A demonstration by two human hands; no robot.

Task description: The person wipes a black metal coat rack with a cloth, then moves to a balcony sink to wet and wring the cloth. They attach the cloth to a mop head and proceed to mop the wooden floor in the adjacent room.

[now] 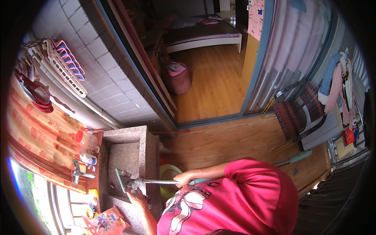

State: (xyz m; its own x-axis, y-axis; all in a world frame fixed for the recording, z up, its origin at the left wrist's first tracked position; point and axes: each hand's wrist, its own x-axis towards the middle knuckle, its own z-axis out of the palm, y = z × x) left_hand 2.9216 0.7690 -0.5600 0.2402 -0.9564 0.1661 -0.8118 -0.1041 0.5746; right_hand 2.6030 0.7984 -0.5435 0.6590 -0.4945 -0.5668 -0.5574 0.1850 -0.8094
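Note:
A long metal pole [160, 181] with pale green grips carries a flat mop or squeegee head [123, 179]. My right hand [185, 178] is closed around the pole, close to my red shirt. At the other end, my left hand [136, 197] grips the lower side of the head, its fingers partly hidden. The head is tilted over the basin of a stone sink [143, 155], whose drain hole shows below it. Behind my right arm, the rear green grip [300, 157] sticks out over the wooden floor.
A metal faucet [77, 173], a white bottle [88, 159] and a red-lidded jar [88, 140] line the sink's far ledge. A printed plastic bag [107, 221] lies at its near end. Beside the sink stands a yellow-green tub [169, 169]; a folding chair [290, 120] stands right.

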